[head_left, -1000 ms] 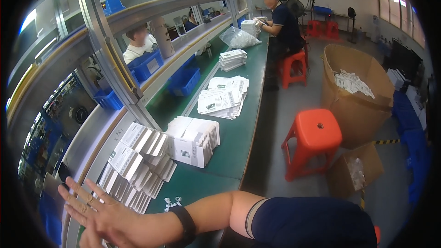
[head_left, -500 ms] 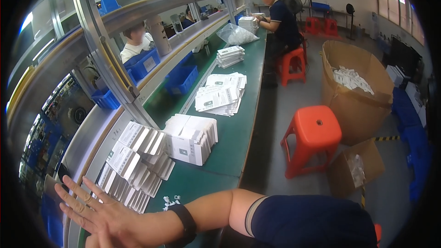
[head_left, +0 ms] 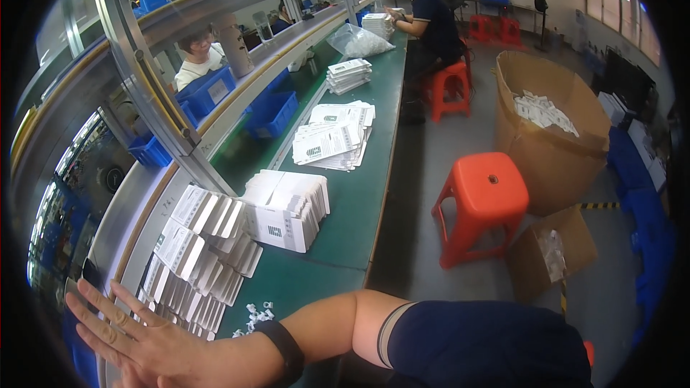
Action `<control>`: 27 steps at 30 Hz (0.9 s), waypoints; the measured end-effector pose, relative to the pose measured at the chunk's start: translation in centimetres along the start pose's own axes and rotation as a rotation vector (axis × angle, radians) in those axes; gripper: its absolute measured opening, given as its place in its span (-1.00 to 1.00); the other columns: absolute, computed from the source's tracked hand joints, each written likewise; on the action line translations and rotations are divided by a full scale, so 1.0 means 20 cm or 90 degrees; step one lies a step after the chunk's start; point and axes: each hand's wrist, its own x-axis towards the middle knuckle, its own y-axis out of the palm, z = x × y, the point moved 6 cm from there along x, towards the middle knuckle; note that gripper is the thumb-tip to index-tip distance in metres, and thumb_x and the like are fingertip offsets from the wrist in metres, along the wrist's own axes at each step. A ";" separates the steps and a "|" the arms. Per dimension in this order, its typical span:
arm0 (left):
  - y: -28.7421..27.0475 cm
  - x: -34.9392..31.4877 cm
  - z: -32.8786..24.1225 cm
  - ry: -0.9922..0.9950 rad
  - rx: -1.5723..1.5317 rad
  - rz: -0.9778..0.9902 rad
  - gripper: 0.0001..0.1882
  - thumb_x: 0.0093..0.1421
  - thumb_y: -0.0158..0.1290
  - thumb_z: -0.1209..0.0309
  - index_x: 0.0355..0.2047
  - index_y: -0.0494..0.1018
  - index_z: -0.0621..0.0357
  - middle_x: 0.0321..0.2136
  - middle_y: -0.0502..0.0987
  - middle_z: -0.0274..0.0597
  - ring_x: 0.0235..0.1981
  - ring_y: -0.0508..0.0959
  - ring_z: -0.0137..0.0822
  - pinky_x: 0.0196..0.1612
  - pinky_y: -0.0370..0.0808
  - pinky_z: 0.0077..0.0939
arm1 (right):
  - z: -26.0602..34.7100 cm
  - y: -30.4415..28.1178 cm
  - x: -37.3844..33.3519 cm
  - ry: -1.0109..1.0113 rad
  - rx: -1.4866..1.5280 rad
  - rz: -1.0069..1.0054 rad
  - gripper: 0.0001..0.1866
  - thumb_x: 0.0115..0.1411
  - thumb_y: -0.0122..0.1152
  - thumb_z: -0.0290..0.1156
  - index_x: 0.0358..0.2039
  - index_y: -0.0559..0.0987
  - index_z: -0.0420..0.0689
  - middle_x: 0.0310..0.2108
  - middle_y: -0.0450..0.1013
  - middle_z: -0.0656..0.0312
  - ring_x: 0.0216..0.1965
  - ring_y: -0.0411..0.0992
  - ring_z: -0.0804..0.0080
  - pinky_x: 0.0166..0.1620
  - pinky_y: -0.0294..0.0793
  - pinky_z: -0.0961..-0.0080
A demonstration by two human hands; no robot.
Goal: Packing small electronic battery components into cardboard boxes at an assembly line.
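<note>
From the lower right, my right arm with a black wristband reaches left across the near end of the green bench. My right hand is open, back upward, fingers spread, holding nothing. Finger parts show under it at the lower edge; whether they belong to my left hand I cannot tell. Just beyond my fingers, white folded cartons lie in overlapping tiers. Right of these stands a tight block of flat white cartons. Several small white plastic parts lie loose on the bench by my wrist.
Further along the green bench lie more flat cartons, a carton stack and a clear bag. A person sits at the far end. A shelf with blue bins borders the left; a red stool and large carton stand right.
The view has shifted a little, so the bench and cartons sit further left and higher. My right hand shows slightly further left, still spread. The person behind the shelf has a more raised head.
</note>
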 end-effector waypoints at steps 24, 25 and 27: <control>0.00 -0.01 -0.01 0.051 -0.017 -0.029 -0.77 0.23 0.18 0.43 -0.13 0.57 0.27 -0.25 0.54 -0.07 -0.29 0.54 -0.24 -0.32 0.48 -0.45 | -0.03 -0.10 0.03 0.079 0.346 0.257 -0.29 0.24 -0.13 -0.13 0.40 0.08 0.07 0.46 -0.16 0.02 0.45 -0.20 -0.08 0.38 -0.23 -0.10; -0.02 -0.01 -0.03 0.051 -0.017 -0.031 -0.77 0.23 0.18 0.43 -0.13 0.57 0.27 -0.25 0.54 -0.07 -0.29 0.54 -0.24 -0.32 0.48 -0.45 | -0.04 -0.11 0.05 0.078 0.345 0.258 -0.29 0.24 -0.13 -0.13 0.40 0.08 0.07 0.46 -0.16 0.02 0.45 -0.20 -0.08 0.38 -0.23 -0.10; 0.01 -0.04 -0.09 0.093 0.071 0.086 -0.77 0.22 0.18 0.45 -0.12 0.56 0.27 -0.22 0.53 -0.05 -0.28 0.54 -0.23 -0.29 0.48 -0.44 | -0.06 -0.03 0.04 0.120 0.437 0.420 -0.17 0.12 -0.10 -0.15 0.32 0.09 -0.43 0.42 -0.26 -0.27 0.46 -0.42 -0.18 0.40 -0.47 -0.13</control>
